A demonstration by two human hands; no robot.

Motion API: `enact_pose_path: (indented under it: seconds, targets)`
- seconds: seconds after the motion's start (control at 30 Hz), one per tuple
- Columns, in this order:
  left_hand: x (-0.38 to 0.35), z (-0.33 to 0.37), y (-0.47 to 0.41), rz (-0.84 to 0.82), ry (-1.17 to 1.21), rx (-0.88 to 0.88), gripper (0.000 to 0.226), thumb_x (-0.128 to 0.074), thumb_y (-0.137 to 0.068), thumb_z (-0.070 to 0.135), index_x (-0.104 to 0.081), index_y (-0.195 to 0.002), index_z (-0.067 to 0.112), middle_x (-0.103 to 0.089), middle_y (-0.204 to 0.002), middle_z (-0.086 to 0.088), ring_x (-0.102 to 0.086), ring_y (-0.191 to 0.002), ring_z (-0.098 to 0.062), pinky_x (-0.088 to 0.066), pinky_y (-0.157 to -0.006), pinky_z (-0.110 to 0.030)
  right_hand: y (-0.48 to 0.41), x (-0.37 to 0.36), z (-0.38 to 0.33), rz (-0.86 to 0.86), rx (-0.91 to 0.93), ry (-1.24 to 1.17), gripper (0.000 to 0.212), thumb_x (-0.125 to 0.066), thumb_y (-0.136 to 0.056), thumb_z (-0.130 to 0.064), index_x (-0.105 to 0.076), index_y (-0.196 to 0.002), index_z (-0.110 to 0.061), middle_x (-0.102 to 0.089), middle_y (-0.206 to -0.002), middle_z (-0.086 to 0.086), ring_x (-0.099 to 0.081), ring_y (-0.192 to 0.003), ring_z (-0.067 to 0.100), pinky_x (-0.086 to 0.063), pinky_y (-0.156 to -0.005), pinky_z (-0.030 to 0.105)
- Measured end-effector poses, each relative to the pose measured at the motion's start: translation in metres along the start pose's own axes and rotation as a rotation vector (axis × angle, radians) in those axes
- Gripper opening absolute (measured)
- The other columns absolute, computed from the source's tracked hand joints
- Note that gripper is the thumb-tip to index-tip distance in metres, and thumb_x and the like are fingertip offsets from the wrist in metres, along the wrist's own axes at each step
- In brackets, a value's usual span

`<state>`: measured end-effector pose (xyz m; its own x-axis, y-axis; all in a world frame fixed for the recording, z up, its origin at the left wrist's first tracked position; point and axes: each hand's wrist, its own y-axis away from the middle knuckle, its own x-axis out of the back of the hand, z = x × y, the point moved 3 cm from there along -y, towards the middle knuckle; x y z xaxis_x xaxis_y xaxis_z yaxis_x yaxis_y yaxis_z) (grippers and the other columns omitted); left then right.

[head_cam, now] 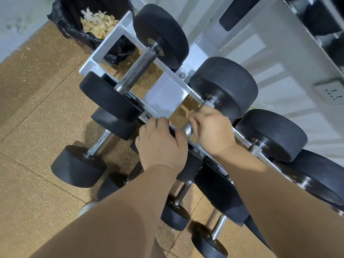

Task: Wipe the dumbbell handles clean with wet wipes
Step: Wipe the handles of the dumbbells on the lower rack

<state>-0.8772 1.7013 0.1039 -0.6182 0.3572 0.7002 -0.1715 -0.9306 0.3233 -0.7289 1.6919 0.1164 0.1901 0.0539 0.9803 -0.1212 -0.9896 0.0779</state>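
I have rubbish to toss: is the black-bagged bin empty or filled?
Partly filled: a heap of crumpled pale scraps lies inside the black-bagged bin; how deep, cannot tell.

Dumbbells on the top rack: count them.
4: far dumbbell, gripped dumbbell under the right hand, third dumbbell beside it, fourth dumbbell at right edge; more may be hidden.

Inspected left hand (162,146): bare, broad across the back, knuckles rounded, fingers short and thick. Crease line marked across the wrist. Checked left forearm (130,211): bare along the whole visible length, full and smooth, widening toward the lower frame edge. Inspected right hand (212,131): bare, same build; fingers slightly blurred, nail detail not legible. Fold noted at the wrist. Checked right forearm (270,192): bare throughout, smooth, partly shaded. Above the forearms, cut off by the frame edge.
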Motion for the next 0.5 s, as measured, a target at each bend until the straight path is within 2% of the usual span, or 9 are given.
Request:
enact_pose_path:
  seconds: [0.1,0.17,0.27,0.33,0.4,0.5]
  targets:
    - [0.0,-0.001,0.0,0.0,-0.002,0.0,0.05,-0.031,-0.084,0.046,-0.063,-0.105,0.013,-0.06,-0.113,-0.007,-0.051,-0.101,-0.029,-0.039,-0.083,-0.043,0.009,-0.001,-0.009,-0.25,0.216,-0.036,0.014,-0.06,-0.095,-0.025,-0.073,-0.097,-0.021,-0.056,-0.081,-0.001,-0.062,-0.079,0.03,-0.054,-0.061,0.036]
    - [0.0,-0.001,0.0,0.002,0.008,-0.006,0.053,-0.03,-0.084,0.047,-0.063,-0.107,0.013,-0.06,-0.114,-0.007,-0.051,-0.101,-0.029,-0.039,-0.084,-0.043,0.001,0.003,0.004,-0.155,0.255,-0.006,0.014,-0.064,-0.092,-0.024,-0.076,-0.101,-0.023,-0.059,-0.08,-0.002,-0.062,-0.074,0.028,-0.056,-0.061,0.035]
    - [0.001,-0.001,0.0,-0.002,0.009,-0.008,0.054,-0.029,-0.084,0.048,-0.063,-0.108,0.014,-0.059,-0.112,-0.006,-0.05,-0.1,-0.028,-0.04,-0.085,-0.043,-0.01,0.006,0.029,0.078,0.017,0.005,0.025,-0.056,-0.097,-0.028,-0.076,-0.107,-0.017,-0.063,-0.078,0.005,-0.06,-0.069,0.03,-0.057,-0.058,0.04]
    - [0.0,-0.001,0.0,-0.006,0.004,-0.009,0.054,-0.028,-0.084,0.048,-0.063,-0.107,0.014,-0.059,-0.111,-0.006,-0.049,-0.1,-0.027,-0.04,-0.085,-0.043,-0.003,0.0,0.026,0.175,-0.114,-0.079,0.023,-0.06,-0.097,-0.024,-0.076,-0.109,-0.013,-0.064,-0.078,0.007,-0.06,-0.067,0.028,-0.055,-0.06,0.036]
    - [0.0,0.0,0.0,-0.005,-0.002,-0.005,0.054,-0.028,-0.084,0.048,-0.063,-0.107,0.014,-0.059,-0.112,-0.005,-0.049,-0.1,-0.027,-0.039,-0.085,-0.042,0.01,-0.007,0.012,0.164,-0.094,-0.196,0.02,-0.064,-0.095,-0.015,-0.075,-0.111,-0.011,-0.064,-0.079,0.005,-0.06,-0.067,0.024,-0.053,-0.062,0.03]
    - [0.0,0.0,0.0,-0.011,-0.01,-0.004,0.057,-0.027,-0.083,0.05,-0.063,-0.109,0.015,-0.06,-0.114,-0.005,-0.05,-0.102,-0.027,-0.039,-0.086,-0.043,0.024,-0.009,-0.001,-0.022,0.081,-0.277,0.021,-0.062,-0.096,-0.018,-0.075,-0.112,-0.014,-0.064,-0.079,0.001,-0.061,-0.07,0.023,-0.053,-0.065,0.032]
